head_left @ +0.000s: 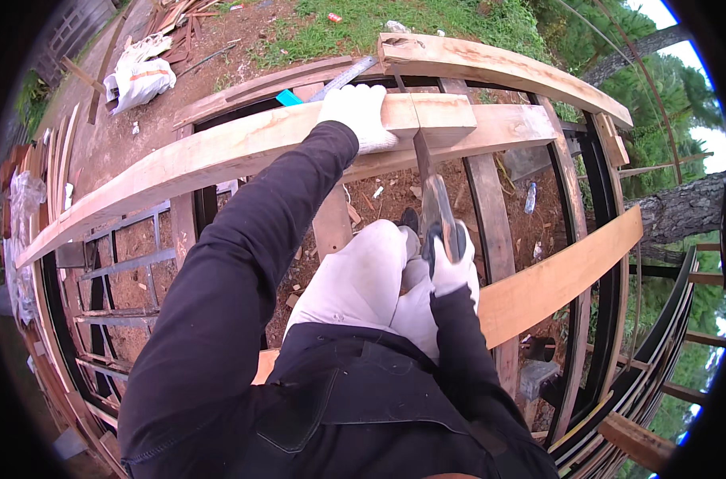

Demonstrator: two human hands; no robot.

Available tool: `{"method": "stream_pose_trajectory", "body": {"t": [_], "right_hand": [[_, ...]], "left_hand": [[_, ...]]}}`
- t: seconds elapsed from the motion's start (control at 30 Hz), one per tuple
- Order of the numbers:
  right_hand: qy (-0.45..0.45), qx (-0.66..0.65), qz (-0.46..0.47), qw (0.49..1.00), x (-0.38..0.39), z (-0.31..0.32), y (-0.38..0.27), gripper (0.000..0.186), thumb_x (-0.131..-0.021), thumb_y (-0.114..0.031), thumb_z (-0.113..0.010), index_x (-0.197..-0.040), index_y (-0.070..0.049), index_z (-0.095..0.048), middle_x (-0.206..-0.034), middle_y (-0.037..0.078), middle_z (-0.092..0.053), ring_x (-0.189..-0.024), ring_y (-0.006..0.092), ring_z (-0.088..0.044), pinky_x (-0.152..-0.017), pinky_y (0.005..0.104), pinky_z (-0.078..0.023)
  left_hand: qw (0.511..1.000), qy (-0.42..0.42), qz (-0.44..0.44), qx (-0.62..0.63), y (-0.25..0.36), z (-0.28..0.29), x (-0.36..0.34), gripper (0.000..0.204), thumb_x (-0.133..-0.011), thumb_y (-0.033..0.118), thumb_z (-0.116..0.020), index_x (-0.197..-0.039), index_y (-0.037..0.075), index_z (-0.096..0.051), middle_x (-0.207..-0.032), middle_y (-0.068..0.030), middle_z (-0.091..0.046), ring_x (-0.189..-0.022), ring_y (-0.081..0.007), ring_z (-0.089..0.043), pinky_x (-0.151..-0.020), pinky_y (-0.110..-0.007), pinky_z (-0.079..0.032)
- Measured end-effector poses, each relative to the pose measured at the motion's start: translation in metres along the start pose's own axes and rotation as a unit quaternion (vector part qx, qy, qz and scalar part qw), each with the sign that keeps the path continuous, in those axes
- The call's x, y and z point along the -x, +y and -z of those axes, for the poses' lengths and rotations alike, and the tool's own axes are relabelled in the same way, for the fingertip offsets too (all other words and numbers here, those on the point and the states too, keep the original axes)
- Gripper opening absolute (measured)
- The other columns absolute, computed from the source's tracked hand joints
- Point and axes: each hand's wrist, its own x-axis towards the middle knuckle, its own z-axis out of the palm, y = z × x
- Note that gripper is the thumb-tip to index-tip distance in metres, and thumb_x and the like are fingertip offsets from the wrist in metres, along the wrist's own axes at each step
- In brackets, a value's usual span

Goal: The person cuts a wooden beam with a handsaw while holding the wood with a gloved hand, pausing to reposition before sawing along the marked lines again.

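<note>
My right hand (452, 263), in a white glove, is closed round the handle of a handsaw (436, 203). The saw's blade points away from me and meets the near edge of a long wooden beam (243, 134), at a thin dark line across it close to its right end. Left of that line my left hand (357, 116), also gloved, grips the beam from above, fingers over its far side. Just beyond this hand is a try square (347, 77) with a metal blade and a turquoise handle; my hand hides part of it.
Another beam (522, 128) runs beneath the one being held, and a thick one (499, 65) lies farther off. A broad plank (562, 275) is at my right. Crosswise boards (491, 199) with open gaps are below. A white sack (140, 73) sits on the ground far left.
</note>
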Motion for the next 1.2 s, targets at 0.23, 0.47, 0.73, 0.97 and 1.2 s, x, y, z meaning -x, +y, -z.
{"method": "stream_pose_trajectory", "body": {"t": [0.23, 0.47, 0.73, 0.97, 1.2], "right_hand": [[-0.152, -0.008, -0.086, 0.985, 0.060, 0.067, -0.003, 0.029, -0.081, -0.002, -0.054, -0.106, 0.006, -0.068, -0.070, 0.008, -0.066, -0.062, 0.0151, -0.066, -0.062, 0.0288, -0.053], [-0.106, -0.085, -0.029, 0.990, -0.085, -0.037, 0.022, 0.015, -0.090, -0.003, -0.068, -0.103, 0.001, -0.062, -0.083, 0.008, -0.065, -0.074, 0.0144, -0.059, -0.069, 0.0320, -0.051], [-0.113, -0.013, -0.043, 0.993, 0.106, 0.103, -0.015, 0.019, -0.078, -0.001, -0.055, -0.091, 0.007, -0.066, -0.065, 0.008, -0.064, -0.056, 0.0137, -0.060, -0.059, 0.0277, -0.050], [-0.078, -0.025, 0.071, 0.994, -0.099, -0.041, 0.026, 0.018, -0.089, -0.003, -0.070, -0.105, 0.000, -0.062, -0.088, 0.008, -0.067, -0.079, 0.0151, -0.062, -0.073, 0.0325, -0.053], [-0.134, -0.049, -0.145, 0.979, 0.101, 0.095, -0.018, 0.025, -0.087, 0.005, -0.058, -0.110, 0.007, -0.065, -0.078, 0.005, -0.067, -0.064, 0.0116, -0.063, -0.062, 0.0279, -0.052]], "left_hand": [[0.999, 0.028, -0.001, -0.019, -0.011, -0.003, 0.005, 0.079, -0.069, 0.057, -0.079, -0.127, 0.007, -0.062, -0.111, -0.0144, -0.069, -0.105, -0.0313, -0.067, -0.092, -0.046, -0.052], [1.000, -0.003, -0.001, -0.005, 0.008, -0.007, -0.006, 0.072, -0.071, 0.059, -0.078, -0.121, 0.009, -0.065, -0.113, -0.0159, -0.071, -0.108, -0.0329, -0.069, -0.096, -0.047, -0.053], [0.999, 0.031, 0.001, -0.029, -0.010, -0.005, 0.000, 0.078, -0.070, 0.059, -0.078, -0.126, 0.007, -0.063, -0.113, -0.0127, -0.069, -0.105, -0.0305, -0.067, -0.094, -0.044, -0.051], [1.000, 0.014, -0.011, -0.015, 0.012, -0.005, -0.012, 0.075, -0.071, 0.057, -0.078, -0.126, 0.008, -0.063, -0.116, -0.0156, -0.070, -0.109, -0.0317, -0.068, -0.097, -0.045, -0.052], [0.999, 0.033, -0.002, -0.013, -0.008, -0.010, 0.005, 0.076, -0.071, 0.058, -0.076, -0.126, 0.008, -0.063, -0.116, -0.0140, -0.070, -0.108, -0.0313, -0.067, -0.095, -0.045, -0.051]]}}
